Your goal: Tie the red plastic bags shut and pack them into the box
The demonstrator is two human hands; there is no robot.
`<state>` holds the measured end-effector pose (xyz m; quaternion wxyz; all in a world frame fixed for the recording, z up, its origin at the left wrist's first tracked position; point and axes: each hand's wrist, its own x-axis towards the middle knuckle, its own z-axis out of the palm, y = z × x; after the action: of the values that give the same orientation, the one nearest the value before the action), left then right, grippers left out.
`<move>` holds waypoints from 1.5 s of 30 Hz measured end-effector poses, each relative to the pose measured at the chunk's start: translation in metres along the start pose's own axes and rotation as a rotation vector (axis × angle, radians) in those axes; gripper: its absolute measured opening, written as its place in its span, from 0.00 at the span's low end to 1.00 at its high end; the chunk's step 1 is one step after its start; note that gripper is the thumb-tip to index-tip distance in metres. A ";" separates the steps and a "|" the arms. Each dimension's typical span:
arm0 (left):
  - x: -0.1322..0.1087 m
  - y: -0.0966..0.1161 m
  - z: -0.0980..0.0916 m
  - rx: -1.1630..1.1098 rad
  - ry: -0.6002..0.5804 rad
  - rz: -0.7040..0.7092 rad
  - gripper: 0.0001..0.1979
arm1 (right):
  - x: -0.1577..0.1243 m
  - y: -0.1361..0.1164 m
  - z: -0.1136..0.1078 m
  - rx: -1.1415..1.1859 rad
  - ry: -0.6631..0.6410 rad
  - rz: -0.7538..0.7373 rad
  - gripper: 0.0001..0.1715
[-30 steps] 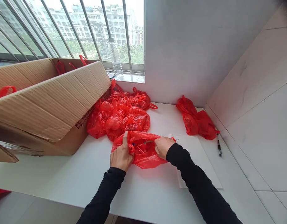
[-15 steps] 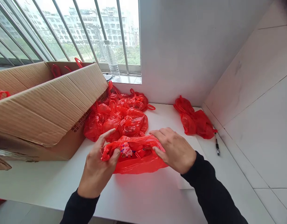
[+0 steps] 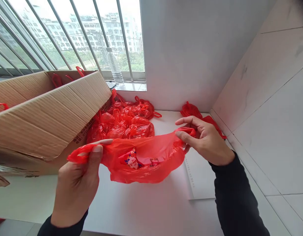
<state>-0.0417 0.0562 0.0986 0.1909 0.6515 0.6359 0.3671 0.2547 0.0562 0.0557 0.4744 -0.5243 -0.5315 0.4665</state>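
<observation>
Stretched between my two hands is a thin red plastic bag [image 3: 146,175], its mouth spread wide and facing me. Small wrapped packets lie inside, among them a pink-and-white one with blue print [image 3: 132,160]. My left hand [image 3: 78,177] pinches the bag's left handle between thumb and fingers. On the other side, my right hand [image 3: 203,137] grips the right handle, thumb on top and index finger stretched out. Behind the bag sit several filled, tied red bags [image 3: 131,126] in a heap.
An open cardboard box [image 3: 55,111] with red bags inside stands at left. A water bottle [image 3: 115,67] is on the sill by the barred window. More red bags [image 3: 190,109] lie at the back right, against the wall. A spiral notebook [image 3: 203,183] rests under my right arm.
My hands have moved apart, left hand to the left and right hand up and right. The bag, bunched before, is now pulled wide by its handles.
</observation>
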 end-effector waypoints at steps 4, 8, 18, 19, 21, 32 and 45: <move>0.006 0.016 0.003 0.083 0.103 0.136 0.14 | -0.003 -0.008 0.001 0.273 0.081 -0.100 0.15; 0.012 0.033 0.010 -0.595 -0.158 -0.166 0.14 | -0.004 -0.009 0.006 0.223 0.178 -0.172 0.14; 0.036 0.051 0.028 -0.882 -0.290 -0.417 0.12 | -0.006 -0.004 -0.009 -0.102 0.266 -0.064 0.15; 0.035 0.054 0.030 -0.873 -0.326 -0.401 0.10 | -0.006 -0.004 -0.010 -0.028 0.234 -0.067 0.15; 0.030 0.063 0.037 -0.769 -0.417 -0.373 0.08 | -0.008 -0.006 -0.008 0.119 0.168 -0.104 0.13; 0.008 0.071 0.068 -0.231 -0.832 0.099 0.09 | -0.023 -0.026 0.031 0.036 -0.057 -0.417 0.16; 0.025 0.046 0.061 -0.770 -0.811 -0.314 0.14 | -0.003 -0.005 0.022 -0.065 -0.141 -0.344 0.08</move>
<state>0.0324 0.0880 0.0970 0.6946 0.5214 0.4217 0.2602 0.2319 0.0534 0.0585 0.4917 -0.4067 -0.6599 0.3967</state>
